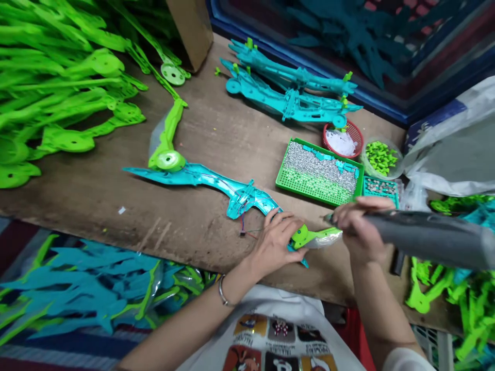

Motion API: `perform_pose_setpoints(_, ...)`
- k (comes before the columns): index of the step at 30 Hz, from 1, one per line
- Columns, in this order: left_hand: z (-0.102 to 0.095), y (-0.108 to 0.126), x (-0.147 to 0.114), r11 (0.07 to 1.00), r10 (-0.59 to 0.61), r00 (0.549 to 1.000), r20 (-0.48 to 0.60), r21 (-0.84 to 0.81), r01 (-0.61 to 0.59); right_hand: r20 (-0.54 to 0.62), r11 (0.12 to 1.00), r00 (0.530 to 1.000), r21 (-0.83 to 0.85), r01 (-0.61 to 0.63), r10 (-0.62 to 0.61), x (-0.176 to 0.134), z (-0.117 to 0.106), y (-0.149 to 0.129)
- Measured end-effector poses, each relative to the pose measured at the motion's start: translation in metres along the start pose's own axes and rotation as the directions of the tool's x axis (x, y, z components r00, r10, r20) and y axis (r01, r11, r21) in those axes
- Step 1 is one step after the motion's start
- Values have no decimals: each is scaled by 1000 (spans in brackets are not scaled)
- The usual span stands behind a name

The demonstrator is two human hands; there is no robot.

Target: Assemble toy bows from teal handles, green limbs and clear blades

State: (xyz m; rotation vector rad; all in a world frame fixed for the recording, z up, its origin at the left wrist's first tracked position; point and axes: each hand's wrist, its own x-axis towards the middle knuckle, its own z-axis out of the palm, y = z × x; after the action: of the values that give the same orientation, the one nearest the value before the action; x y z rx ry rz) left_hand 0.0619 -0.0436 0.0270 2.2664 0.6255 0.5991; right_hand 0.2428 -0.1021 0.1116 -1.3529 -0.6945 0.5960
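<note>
Brown wooden bench (201, 237), worn and scuffed; cardboard box (193, 31) at far edge. Teal bow frame (216, 179), glossy ribbed plastic, lies across mid-bench, a lime limb with a round hub at each end, thin wires (243, 224) trailing from its centre. Left hand (280, 236): fingers clamped over the frame's right end, hiding part of it. Right hand (361, 226): fingers wrapped round a dark cylindrical power screwdriver (425, 234), tip near the right limb; contact unclear. Beyond: perforated green tray (315, 197) of silvery screws (317, 165), red mesh basket (361, 138), tub of lime clips (381, 157). Tangled lime parts (77, 98) crowd the left.
</note>
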Motion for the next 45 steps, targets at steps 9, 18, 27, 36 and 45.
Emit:
perform_pose_setpoints(9,5,-3,-1,999,45,997,-59,20,-44,-252,961,928,-32,276,-275,71,-9,41)
perform_pose_setpoints(18,2,0,2,999,46,997,-58,26,-44,-216,946,923,-7,324,-318,73,-12,54)
perform_pose_setpoints(27,2,0,2,999,29,998,-50,33,-28,-164,952,938,-70,299,-307,77,-14,56)
perform_pose_setpoints(36,2,0,3,998,55,997,-54,42,-52,-159,949,937,5,316,-312,54,-15,12)
perform_pose_setpoints(45,1,1,3,998,56,998,-39,40,-55,-25,977,979,64,202,-201,-26,-28,-1)
